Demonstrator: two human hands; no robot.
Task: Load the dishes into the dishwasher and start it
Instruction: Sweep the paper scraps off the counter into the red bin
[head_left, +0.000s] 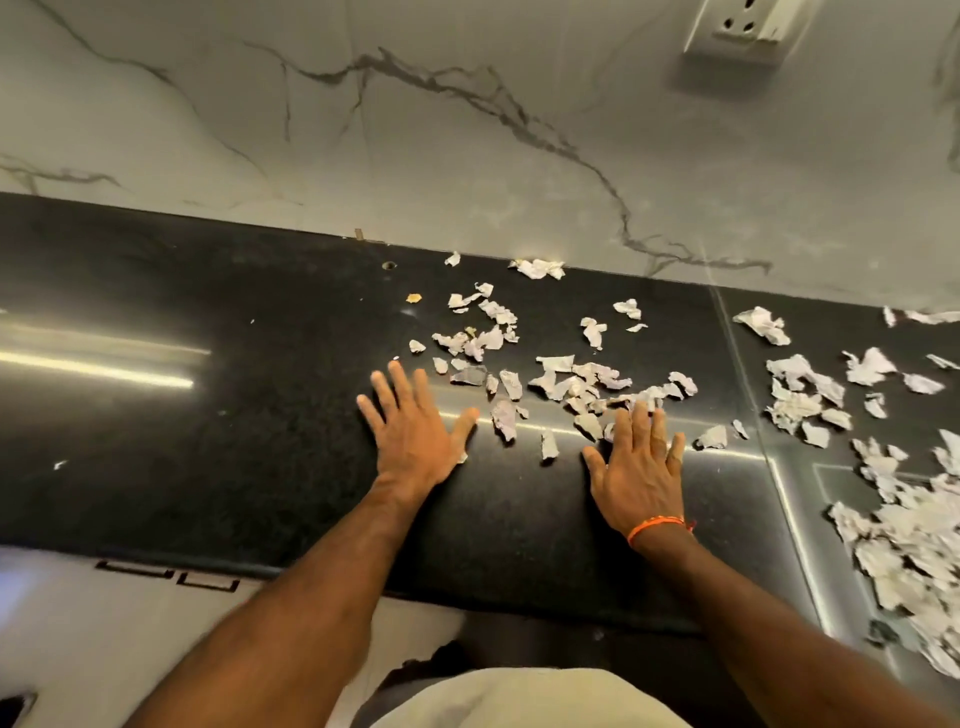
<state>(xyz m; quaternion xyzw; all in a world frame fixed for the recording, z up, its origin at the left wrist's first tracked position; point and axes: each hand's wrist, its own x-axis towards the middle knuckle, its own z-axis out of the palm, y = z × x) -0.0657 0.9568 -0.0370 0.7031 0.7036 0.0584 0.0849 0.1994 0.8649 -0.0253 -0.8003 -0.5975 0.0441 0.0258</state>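
Note:
No dishes and no dishwasher are in view. My left hand lies flat with its fingers spread on the black stone countertop. My right hand also lies flat on it, its fingertips touching torn scraps of white paper scattered over the middle of the counter. An orange thread band circles my right wrist. Neither hand holds anything.
More paper scraps lie to the right, thickest in a heap near the right edge. A marble-patterned wall backs the counter, with a white power socket at the top right. The counter's front edge runs below my forearms, above white floor tiles.

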